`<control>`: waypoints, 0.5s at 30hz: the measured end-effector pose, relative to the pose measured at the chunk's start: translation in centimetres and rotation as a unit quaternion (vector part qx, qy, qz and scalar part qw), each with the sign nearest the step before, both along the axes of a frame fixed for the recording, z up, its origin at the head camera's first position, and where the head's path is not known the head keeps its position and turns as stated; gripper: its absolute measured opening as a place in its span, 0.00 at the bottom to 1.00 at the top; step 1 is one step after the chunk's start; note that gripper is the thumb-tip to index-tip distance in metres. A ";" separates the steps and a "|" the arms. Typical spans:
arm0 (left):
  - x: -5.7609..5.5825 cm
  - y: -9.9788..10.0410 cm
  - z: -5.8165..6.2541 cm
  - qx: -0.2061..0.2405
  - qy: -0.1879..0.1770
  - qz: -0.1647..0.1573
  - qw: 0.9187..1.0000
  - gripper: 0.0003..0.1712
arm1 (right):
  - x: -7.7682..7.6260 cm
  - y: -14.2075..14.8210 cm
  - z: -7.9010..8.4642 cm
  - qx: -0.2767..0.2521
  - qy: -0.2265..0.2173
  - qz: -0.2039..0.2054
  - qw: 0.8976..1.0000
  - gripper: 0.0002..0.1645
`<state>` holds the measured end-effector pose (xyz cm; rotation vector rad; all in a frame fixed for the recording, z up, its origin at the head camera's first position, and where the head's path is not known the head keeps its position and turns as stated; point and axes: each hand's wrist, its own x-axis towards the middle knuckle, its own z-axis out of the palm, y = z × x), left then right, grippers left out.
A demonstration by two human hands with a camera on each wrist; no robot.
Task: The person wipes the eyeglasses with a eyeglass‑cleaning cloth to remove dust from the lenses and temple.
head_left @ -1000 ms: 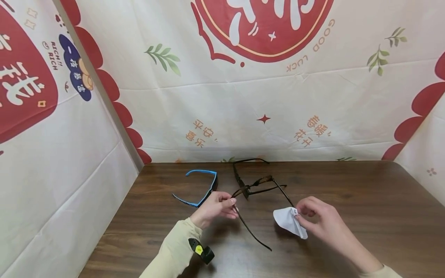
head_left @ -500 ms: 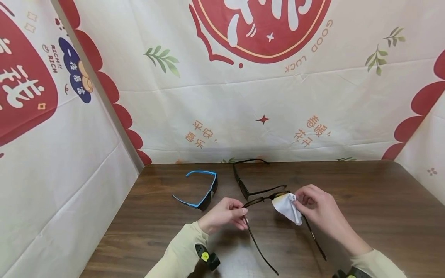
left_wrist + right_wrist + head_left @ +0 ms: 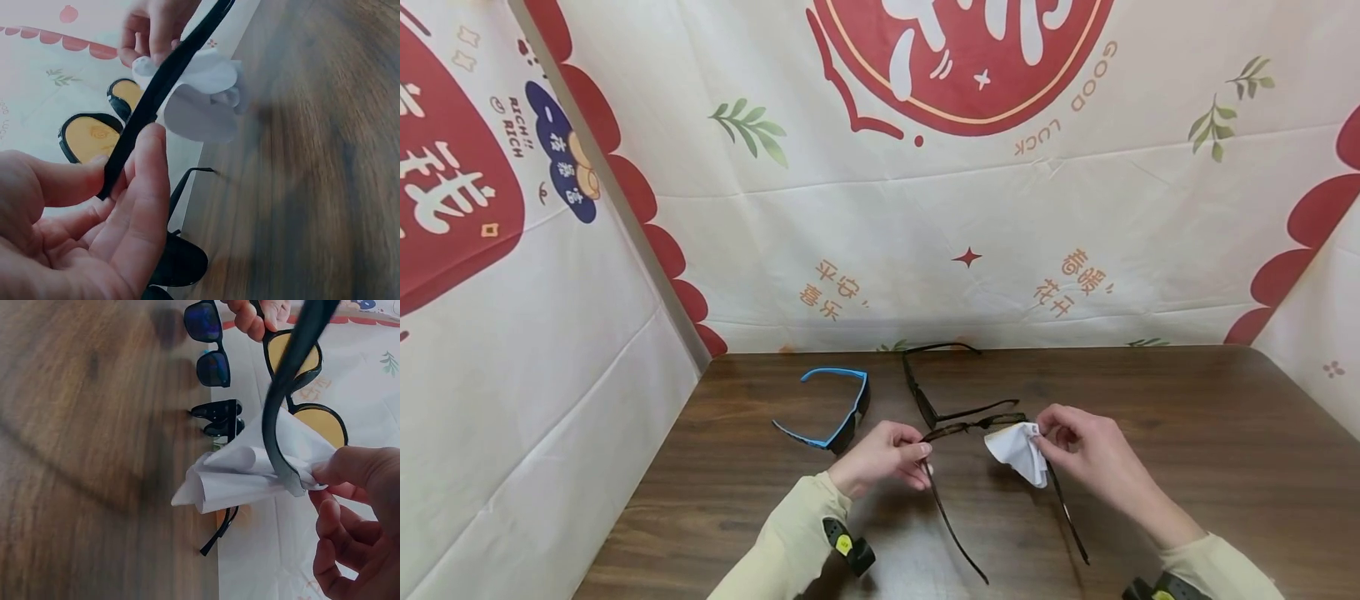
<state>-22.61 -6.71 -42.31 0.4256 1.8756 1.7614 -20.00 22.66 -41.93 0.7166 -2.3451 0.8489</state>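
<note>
My left hand (image 3: 883,457) pinches a pair of dark-framed glasses (image 3: 953,430) by its left front corner, where the temple joins. Both temples are unfolded and point toward me. In the left wrist view the yellow lens (image 3: 94,139) shows beyond my thumb and fingers. With thumb and fingers, my right hand (image 3: 1093,454) holds a white cloth (image 3: 1021,457) at the right front corner of these glasses. The cloth hangs in folds by the right lens (image 3: 322,425); whether it presses on the lens is hidden.
Behind the held glasses, black sunglasses (image 3: 922,404) lie with temples spread on the brown wooden table (image 3: 1187,433). Blue-and-black sunglasses (image 3: 852,417) lie left of them. A printed white curtain (image 3: 880,225) borders the table's back and sides.
Over the second, the glasses have been drawn nearer me and to the right. The cloth and right hand have shifted from along the right temple to the front corner; the last half second shows little movement.
</note>
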 end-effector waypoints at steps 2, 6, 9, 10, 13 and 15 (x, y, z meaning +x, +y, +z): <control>-0.2 -0.1 -0.1 0.005 -0.004 0.008 1.000 0.09 | 0.2 0.1 -0.2 0.000 0.003 0.010 1.000 0.20; -0.8 -0.6 -0.3 0.013 -0.005 0.022 1.000 0.09 | 0.8 0.3 -0.5 -0.003 0.007 0.029 1.000 0.21; -1.1 -1.0 -0.1 0.013 -0.002 0.034 0.999 0.09 | 1.2 0.5 -0.6 0.001 0.005 0.038 0.999 0.22; -1.2 -1.2 0.0 0.014 -0.002 0.038 0.999 0.08 | 1.4 0.5 -0.6 0.002 0.003 0.040 0.999 0.22; -1.4 -1.6 0.3 0.013 -0.001 0.053 0.998 0.08 | 1.8 0.8 -0.4 0.009 0.001 0.043 0.999 0.22; -1.5 -1.8 0.3 0.010 0.003 0.065 0.998 0.08 | 2.0 1.0 -0.3 0.014 0.004 0.044 0.999 0.22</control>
